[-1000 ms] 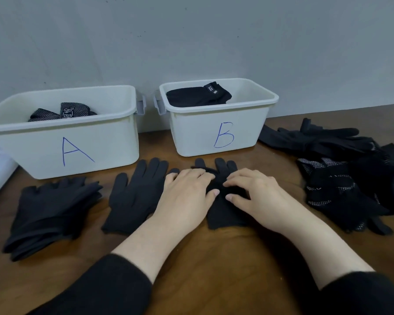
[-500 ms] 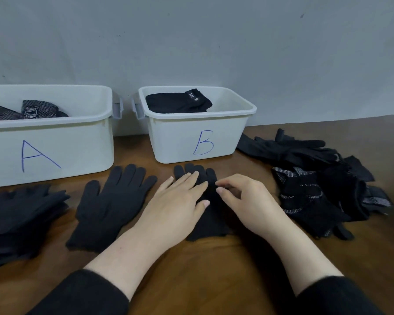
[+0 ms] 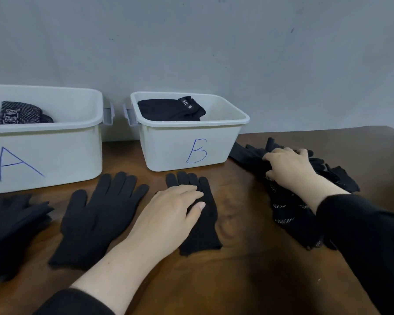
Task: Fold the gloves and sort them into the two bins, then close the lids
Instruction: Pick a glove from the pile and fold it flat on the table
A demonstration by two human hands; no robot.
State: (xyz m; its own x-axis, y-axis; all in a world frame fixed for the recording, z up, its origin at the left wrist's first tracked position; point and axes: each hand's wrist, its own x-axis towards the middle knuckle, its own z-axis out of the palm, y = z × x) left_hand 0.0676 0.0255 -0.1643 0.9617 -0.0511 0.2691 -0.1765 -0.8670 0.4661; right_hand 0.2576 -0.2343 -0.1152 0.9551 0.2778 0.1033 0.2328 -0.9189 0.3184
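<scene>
Left fingers [image 3: 187, 192] flat on glove [image 3: 203, 223]; right fingers [image 3: 280, 153] curled into pile [image 3: 291, 208]; bins "A" [image 3: 55, 155], "B" [image 3: 168, 146]

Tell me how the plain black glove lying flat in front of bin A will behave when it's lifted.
The plain black glove looks like soft knit, so it will probably droop from wherever it is pinched. It lies thin and flat on the table, so it is likely light and unlikely to roll or slide far.

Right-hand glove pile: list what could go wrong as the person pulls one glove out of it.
1. The right hand reaches into a tangled glove pile; lifting one may drag others along, perhaps off the table edge.
2. Plain and dotted gloves are mixed there, so a mismatched one may be picked for the plain glove under the left hand.
3. Bin B stands close; a sweep could nudge it.
</scene>
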